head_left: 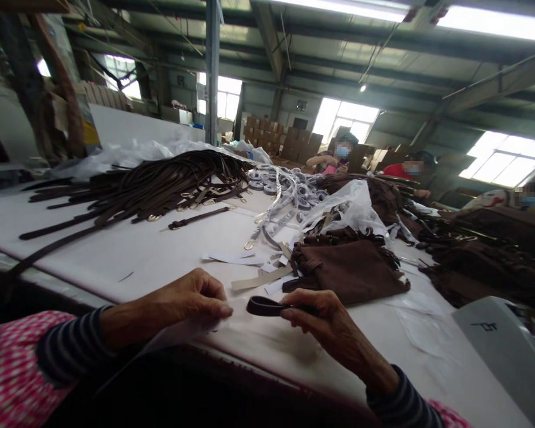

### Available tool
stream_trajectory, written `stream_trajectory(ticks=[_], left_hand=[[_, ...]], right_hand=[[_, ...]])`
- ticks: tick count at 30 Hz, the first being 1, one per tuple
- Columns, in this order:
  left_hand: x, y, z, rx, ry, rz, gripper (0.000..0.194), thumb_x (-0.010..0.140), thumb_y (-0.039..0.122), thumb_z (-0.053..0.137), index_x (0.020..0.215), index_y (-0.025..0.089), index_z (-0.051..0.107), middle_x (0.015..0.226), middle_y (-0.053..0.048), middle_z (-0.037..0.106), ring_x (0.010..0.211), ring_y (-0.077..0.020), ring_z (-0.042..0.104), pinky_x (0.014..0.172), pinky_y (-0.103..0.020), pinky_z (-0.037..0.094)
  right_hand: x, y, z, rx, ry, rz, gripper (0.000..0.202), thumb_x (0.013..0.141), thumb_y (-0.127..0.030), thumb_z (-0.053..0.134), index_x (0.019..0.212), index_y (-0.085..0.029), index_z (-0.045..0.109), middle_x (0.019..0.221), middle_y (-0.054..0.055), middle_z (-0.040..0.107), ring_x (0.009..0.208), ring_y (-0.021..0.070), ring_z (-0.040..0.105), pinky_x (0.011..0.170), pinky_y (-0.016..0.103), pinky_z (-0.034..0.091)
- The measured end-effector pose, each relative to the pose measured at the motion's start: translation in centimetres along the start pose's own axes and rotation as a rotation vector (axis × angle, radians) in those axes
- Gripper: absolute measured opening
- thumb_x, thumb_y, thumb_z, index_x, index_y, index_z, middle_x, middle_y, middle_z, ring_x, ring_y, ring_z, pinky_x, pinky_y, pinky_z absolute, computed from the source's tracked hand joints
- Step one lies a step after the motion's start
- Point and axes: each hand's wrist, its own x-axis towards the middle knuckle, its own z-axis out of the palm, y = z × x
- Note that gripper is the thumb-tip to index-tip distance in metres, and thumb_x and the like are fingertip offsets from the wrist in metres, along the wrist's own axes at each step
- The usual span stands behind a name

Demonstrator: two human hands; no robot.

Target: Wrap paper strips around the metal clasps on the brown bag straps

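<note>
My left hand (pixel 182 306) pinches a thin whitish sheet (pixel 178 334) that hangs below it over the table's front edge. Whether it is paper or plastic I cannot tell. Between the thumb and fingers of my right hand (pixel 323 321) is a dark brown strap (pixel 263 305), folded so that its loop points left toward my left hand. A small gap parts the two hands. Just beyond my right hand lies a brown fringed bag (pixel 350 270). Pale paper strips (pixel 261 276) are scattered beside the bag.
Long brown straps with metal clasps (pixel 160 184) are heaped at the left back. Wrapped grey coiled straps (pixel 289 190) lie mid-table near clear plastic (pixel 348 208). A white machine (pixel 503 351) stands at right. Several masked people (pixel 339 157) sit across the table (pixel 129 255).
</note>
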Motion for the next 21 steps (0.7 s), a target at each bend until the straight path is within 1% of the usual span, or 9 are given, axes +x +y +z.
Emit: stream_trajectory(ticks=[7,12,16,18,21], left_hand=[[0.07,0.02,0.03,0.002,0.025,-0.015,0.036,0.064,0.045,0.085,0.061,0.012,0.070,0.054,-0.002,0.064,0.047,-0.0112,0.048,0.048,-0.023,0.030],[-0.06,-0.08,-0.02,-0.025,0.007,0.026,0.036,0.066,0.045,0.085,0.064,0.013,0.070,0.055,-0.001,0.064,0.049,-0.0107,0.049,0.050,-0.023,0.031],[-0.03,-0.16,0.14,-0.021,0.028,0.043,0.033,0.065,0.044,0.086,0.065,0.014,0.072,0.054,0.001,0.062,0.051,-0.0109,0.048,0.052,-0.023,0.033],[0.16,-0.17,0.34,-0.016,0.015,0.067,0.031,0.067,0.043,0.085,0.068,0.014,0.074,0.058,0.000,0.064,0.054,-0.0117,0.051,0.055,-0.023,0.036],[0.65,-0.05,0.78,0.016,-0.034,0.107,0.030,0.072,0.044,0.082,0.073,0.014,0.076,0.064,-0.002,0.069,0.059,-0.0136,0.056,0.060,-0.023,0.039]], right_hand=[[0.24,0.01,0.06,0.016,-0.002,0.016,0.024,0.090,-0.039,0.067,0.089,-0.017,0.075,0.067,-0.001,0.056,0.063,0.0119,0.050,0.057,0.023,0.036],[0.26,0.03,0.30,-0.039,-0.030,0.029,0.023,0.091,-0.037,0.066,0.085,-0.017,0.074,0.065,-0.002,0.053,0.063,0.0119,0.049,0.059,0.024,0.036],[0.33,0.03,0.36,-0.052,-0.056,0.033,0.023,0.091,-0.038,0.066,0.086,-0.017,0.074,0.064,-0.002,0.053,0.063,0.0122,0.048,0.059,0.025,0.035],[0.40,-0.04,0.36,-0.063,-0.064,0.028,0.023,0.091,-0.039,0.066,0.086,-0.017,0.074,0.065,-0.002,0.053,0.063,0.0123,0.048,0.058,0.025,0.034],[0.47,-0.24,0.33,-0.108,-0.077,0.014,0.024,0.091,-0.039,0.066,0.087,-0.018,0.074,0.066,-0.002,0.054,0.063,0.0121,0.048,0.058,0.025,0.034]])
